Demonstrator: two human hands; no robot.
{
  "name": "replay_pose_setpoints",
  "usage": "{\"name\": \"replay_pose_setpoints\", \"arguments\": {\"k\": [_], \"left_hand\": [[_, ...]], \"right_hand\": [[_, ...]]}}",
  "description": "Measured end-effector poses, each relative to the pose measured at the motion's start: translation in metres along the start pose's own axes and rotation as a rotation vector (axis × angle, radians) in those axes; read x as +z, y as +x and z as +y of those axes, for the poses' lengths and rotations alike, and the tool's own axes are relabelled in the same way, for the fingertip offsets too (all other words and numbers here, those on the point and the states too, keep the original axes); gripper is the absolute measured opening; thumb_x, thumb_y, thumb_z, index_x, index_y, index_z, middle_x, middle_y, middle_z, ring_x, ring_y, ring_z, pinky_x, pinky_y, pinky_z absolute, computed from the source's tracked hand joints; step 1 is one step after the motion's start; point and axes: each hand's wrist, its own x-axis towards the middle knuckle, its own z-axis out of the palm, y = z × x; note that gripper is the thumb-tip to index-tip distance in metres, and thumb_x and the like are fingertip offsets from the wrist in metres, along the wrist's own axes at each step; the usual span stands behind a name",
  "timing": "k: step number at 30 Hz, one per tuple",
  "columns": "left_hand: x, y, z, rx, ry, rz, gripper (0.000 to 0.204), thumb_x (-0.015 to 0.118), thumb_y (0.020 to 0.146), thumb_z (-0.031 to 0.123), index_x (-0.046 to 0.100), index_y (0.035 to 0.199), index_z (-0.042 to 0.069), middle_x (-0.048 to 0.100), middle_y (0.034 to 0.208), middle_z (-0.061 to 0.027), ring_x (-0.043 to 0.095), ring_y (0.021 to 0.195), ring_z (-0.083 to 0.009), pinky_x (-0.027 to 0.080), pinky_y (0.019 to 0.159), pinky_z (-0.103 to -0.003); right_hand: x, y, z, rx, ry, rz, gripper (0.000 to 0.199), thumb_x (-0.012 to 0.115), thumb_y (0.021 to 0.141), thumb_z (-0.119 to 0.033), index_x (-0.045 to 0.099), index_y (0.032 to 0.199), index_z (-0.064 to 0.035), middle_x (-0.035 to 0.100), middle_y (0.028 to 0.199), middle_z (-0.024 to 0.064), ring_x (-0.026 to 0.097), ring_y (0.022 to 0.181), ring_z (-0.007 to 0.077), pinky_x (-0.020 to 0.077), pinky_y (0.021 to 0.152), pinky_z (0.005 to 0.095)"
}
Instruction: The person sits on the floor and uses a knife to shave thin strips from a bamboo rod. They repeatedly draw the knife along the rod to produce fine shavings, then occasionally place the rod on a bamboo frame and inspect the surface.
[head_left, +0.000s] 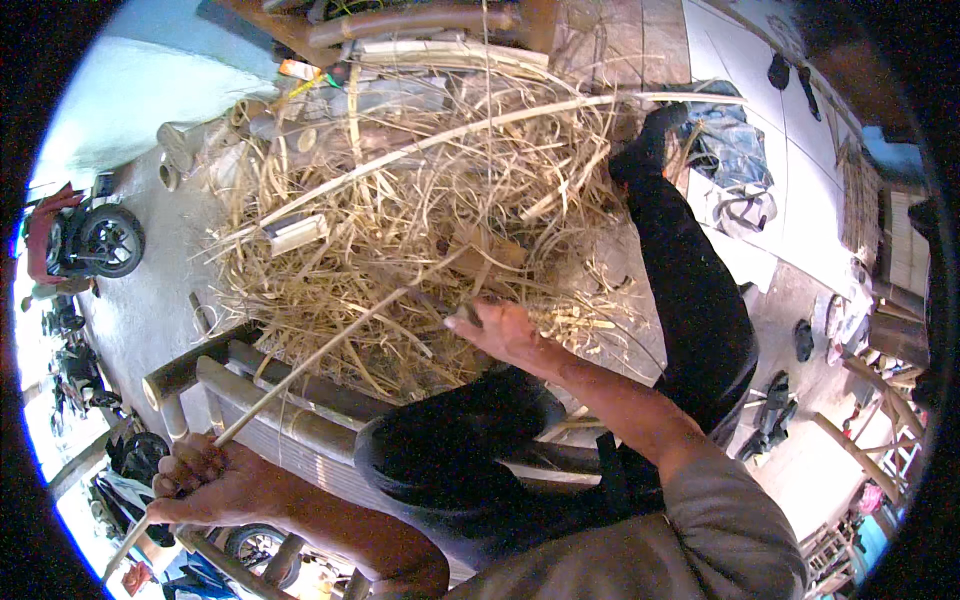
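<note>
A long thin bamboo strip (320, 355) runs slantwise from the lower left up to the middle of the view. My left hand (205, 482) is closed around its lower part, with the tail end sticking out past the thumb. Near the strip's upper part, my right hand (497, 330) is closed on a knife (432, 301) whose dark, narrow blade points left toward the strip. Whether the blade touches the strip I cannot tell. Beneath both lies a large heap of bamboo shavings (350, 240).
A longer pale bamboo strip (440, 138) lies across the heap. I sit on a bamboo bench (280, 410), one leg (695, 270) stretched forward on the right. Cut bamboo tubes (172, 150) lie by the wall, blue cloth (725, 150) beyond my foot, and a motorbike wheel (112, 241) shows far left.
</note>
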Motion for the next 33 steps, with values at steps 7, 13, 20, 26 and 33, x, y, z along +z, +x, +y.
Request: {"name": "replay_pose_setpoints", "arguments": {"k": [7,13,20,26,33], "left_hand": [[0.007,0.01,-0.017,0.116,0.068,0.13,0.051,0.052,0.098,0.05,0.03,0.065,0.017,0.023,0.056,0.0044,0.02,0.048,-0.0083,0.018,0.044,-0.025],[-0.005,0.019,-0.011,-0.043,0.131,0.057,0.056,0.045,0.095,0.062,0.042,0.063,0.017,0.037,0.054,0.0034,0.036,0.047,-0.012,0.032,0.045,-0.025],[-0.001,0.02,-0.026,0.025,0.088,0.234,0.055,0.049,0.095,0.062,0.033,0.068,0.017,0.025,0.056,0.0053,0.022,0.047,-0.0069,0.018,0.042,-0.024],[-0.005,0.014,-0.022,0.007,0.072,0.205,0.056,0.048,0.093,0.065,0.032,0.07,0.017,0.019,0.057,0.0052,0.02,0.047,-0.0068,0.015,0.042,-0.023],[-0.006,0.022,-0.034,0.008,0.109,0.225,0.057,0.045,0.094,0.067,0.029,0.071,0.017,0.021,0.06,0.0046,0.022,0.049,-0.0088,0.017,0.044,-0.024]], "right_hand": [[0.026,0.021,0.046,-0.02,0.131,-0.004,0.059,0.057,0.089,-0.059,0.062,0.093,-0.0005,0.067,0.084,0.0218,0.067,0.082,0.0394,0.0535,0.077,0.0477],[0.024,0.04,0.11,0.113,0.23,-0.082,0.057,0.057,0.091,-0.053,0.059,0.107,0.0017,0.067,0.088,0.0229,0.065,0.081,0.0407,0.0517,0.073,0.0476],[0.026,0.042,0.094,-0.117,0.135,0.237,0.057,0.058,0.09,-0.055,0.061,0.103,0.0012,0.066,0.085,0.0239,0.064,0.078,0.0422,0.0503,0.073,0.0501],[0.006,0.016,0.099,-0.137,0.044,0.083,0.054,0.06,0.089,-0.052,0.062,0.096,0.0016,0.064,0.082,0.0252,0.064,0.077,0.0409,0.0499,0.071,0.048],[0.002,0.01,0.123,0.094,0.235,-0.095,0.055,0.059,0.089,-0.054,0.063,0.093,0.0007,0.064,0.08,0.0233,0.063,0.075,0.0386,0.0495,0.069,0.0465]]}}
